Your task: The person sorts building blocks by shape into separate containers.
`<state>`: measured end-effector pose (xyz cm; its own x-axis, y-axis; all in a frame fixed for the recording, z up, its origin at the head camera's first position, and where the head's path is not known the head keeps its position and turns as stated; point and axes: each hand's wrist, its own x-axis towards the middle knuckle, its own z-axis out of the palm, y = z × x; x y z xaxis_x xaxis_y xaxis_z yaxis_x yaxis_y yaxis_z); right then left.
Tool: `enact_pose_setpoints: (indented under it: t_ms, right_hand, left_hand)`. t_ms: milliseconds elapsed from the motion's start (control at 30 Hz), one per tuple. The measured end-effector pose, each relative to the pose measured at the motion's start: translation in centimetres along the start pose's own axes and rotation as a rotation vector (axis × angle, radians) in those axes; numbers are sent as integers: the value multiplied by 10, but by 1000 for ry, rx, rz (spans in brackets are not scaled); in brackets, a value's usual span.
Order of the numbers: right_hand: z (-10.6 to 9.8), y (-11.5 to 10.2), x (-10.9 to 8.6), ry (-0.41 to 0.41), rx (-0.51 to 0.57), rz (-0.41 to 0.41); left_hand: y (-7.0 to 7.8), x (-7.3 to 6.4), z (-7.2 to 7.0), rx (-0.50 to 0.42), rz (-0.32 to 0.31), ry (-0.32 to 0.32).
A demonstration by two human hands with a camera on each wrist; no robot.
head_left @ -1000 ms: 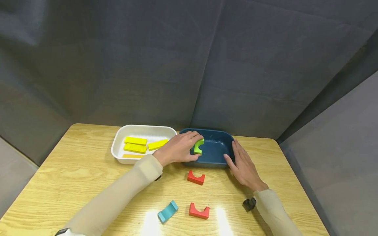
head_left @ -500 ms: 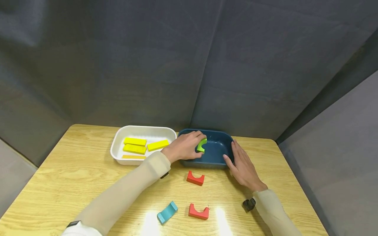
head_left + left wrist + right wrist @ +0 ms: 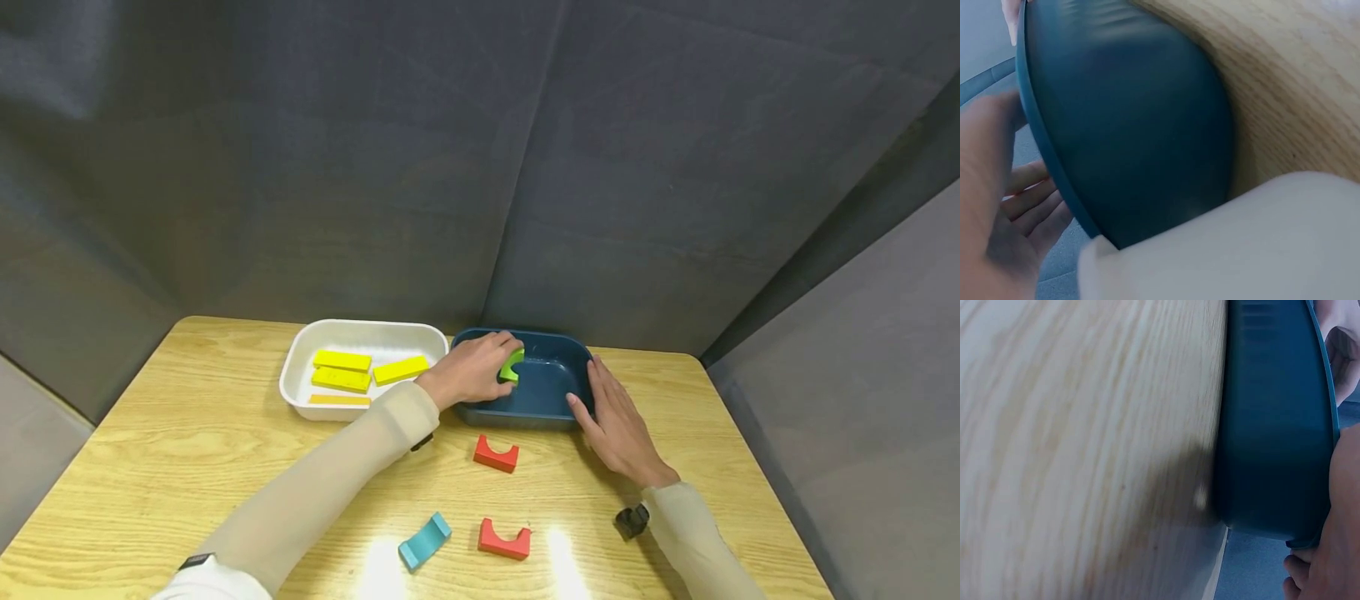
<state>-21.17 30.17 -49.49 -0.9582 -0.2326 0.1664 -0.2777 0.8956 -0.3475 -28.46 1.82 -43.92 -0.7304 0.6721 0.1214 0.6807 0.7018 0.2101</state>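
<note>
My left hand (image 3: 474, 368) grips a green arch-shaped block (image 3: 512, 365) inside the left half of the dark blue bin (image 3: 558, 403). Its fingers cover part of the block, and in the left wrist view the bin's wall (image 3: 1129, 125) hides the block. Against the bin's right end rests my right hand (image 3: 624, 425), fingers fairly straight along the rim and the thumb at the front edge. On the table in front lie two red arch-shaped blocks (image 3: 496, 456) and a teal curved block (image 3: 425, 542), apart from both hands.
A white bin (image 3: 292, 392) stands just left of the blue one, with several flat yellow blocks (image 3: 342, 361) inside. The wooden table (image 3: 225, 442) ends at a dark curtain (image 3: 375, 208) behind both bins.
My left hand has shifted slightly right with the green block, deeper over the blue bin, and is nearly still over the last half second. The right hand stays at the bin's end.
</note>
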Motion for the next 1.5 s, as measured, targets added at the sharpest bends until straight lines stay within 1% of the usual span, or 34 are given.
enact_pose_setpoints:
  t_ms: [167,367,467,633,1000,1200,1500]
  right_hand:
    - [0,-1,0,5,11,-6]
    - [0,0,1,0,15,1]
    - [1,2,1,-9,14,3]
    - [1,3,1,-10,10,8]
    - [-1,6,2,-5,0,9]
    - [0,6,0,-7,0,19]
    - [-4,7,2,-4,17,-4]
  left_hand:
    - [0,3,0,15,-10,-4]
    - [0,6,1,48,5,30]
    - [0,6,1,47,15,47]
    - [1,6,0,32,18,53]
    - [4,2,-7,45,47,76]
    - [4,-2,-11,30,58,86]
    - [3,-14,-21,16,59,95]
